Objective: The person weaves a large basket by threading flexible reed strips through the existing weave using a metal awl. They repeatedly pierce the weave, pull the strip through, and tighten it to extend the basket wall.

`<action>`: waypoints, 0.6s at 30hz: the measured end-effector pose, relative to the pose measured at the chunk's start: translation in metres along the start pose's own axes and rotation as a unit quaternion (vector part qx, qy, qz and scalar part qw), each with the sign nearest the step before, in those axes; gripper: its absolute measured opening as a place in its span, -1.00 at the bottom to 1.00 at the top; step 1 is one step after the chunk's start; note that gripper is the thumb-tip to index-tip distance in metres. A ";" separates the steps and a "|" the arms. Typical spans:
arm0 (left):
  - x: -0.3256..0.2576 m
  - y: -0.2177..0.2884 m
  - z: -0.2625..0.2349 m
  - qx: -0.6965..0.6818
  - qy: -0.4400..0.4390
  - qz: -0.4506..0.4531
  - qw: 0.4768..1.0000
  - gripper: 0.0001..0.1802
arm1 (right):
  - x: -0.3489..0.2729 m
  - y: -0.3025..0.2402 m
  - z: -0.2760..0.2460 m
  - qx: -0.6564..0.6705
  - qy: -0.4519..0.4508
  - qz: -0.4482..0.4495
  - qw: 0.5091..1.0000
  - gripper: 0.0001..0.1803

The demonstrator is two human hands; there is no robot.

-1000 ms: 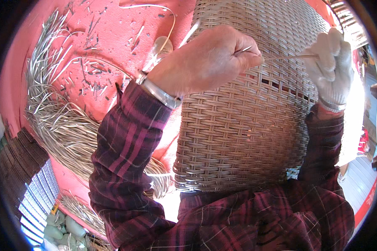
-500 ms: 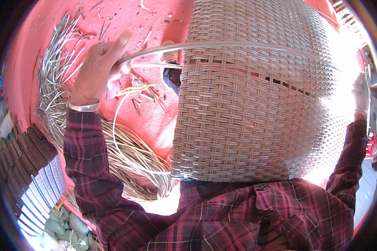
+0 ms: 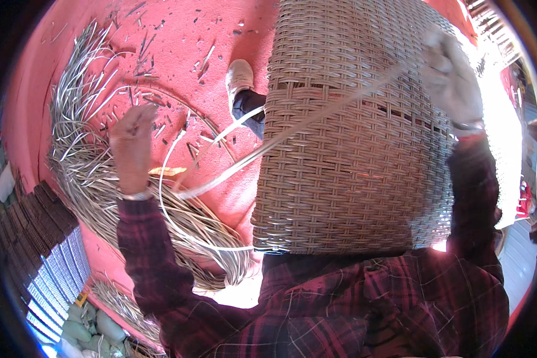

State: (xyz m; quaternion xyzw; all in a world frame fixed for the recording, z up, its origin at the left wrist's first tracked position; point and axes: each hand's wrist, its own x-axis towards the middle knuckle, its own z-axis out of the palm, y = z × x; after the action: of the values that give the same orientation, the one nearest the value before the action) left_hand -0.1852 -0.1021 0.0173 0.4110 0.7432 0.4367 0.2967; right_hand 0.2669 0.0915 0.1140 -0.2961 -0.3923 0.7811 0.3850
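A brown woven wicker panel (image 3: 352, 173) lies across my lap, with a narrow dark slit (image 3: 400, 116) running through its weave. Over the panel's right part, my right hand (image 3: 453, 80) is closed, blurred, on one end of a long flat weaving strand (image 3: 274, 142). From there the strand slants down past the panel's left edge into a loop above the floor. My left hand (image 3: 132, 143) hovers left of the panel, near a bundle of loose strands (image 3: 95, 173); motion smears its fingers. Another pale strand (image 3: 244, 121) sticks out from the panel's left edge.
Dark offcuts (image 3: 206, 62) are scattered over the red floor (image 3: 179, 36). My shoe (image 3: 240, 76) shows beside the panel. Stacked dark woven pieces (image 3: 33, 238) stand at the left, above green bundles (image 3: 92, 328). Strong sunlight washes out the right side.
My right hand has come in from the far right over the panel. My left hand has dropped lower and no longer holds the strand, which now slants down leftward from the right hand.
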 end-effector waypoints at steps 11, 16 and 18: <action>-0.059 0.069 0.068 -0.046 -0.296 0.024 0.954 -0.77 | 0.021 0.097 0.115 0.140 -0.122 0.106 0.977 -0.65; -0.063 -0.039 0.003 0.040 -0.296 -0.070 0.952 -0.74 | 0.032 0.012 0.011 0.146 -0.023 -0.020 0.989 -0.66; -0.068 -0.076 -0.023 0.127 -0.283 -0.089 0.947 -0.72 | 0.031 0.007 -0.016 0.123 -0.011 -0.028 0.992 -0.67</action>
State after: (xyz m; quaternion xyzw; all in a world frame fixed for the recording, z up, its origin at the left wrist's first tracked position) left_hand -0.1974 -0.1916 -0.0346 0.4841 0.7117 0.1764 0.4775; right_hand 0.2605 0.1208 0.0947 -0.2267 -0.3058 0.8157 0.4356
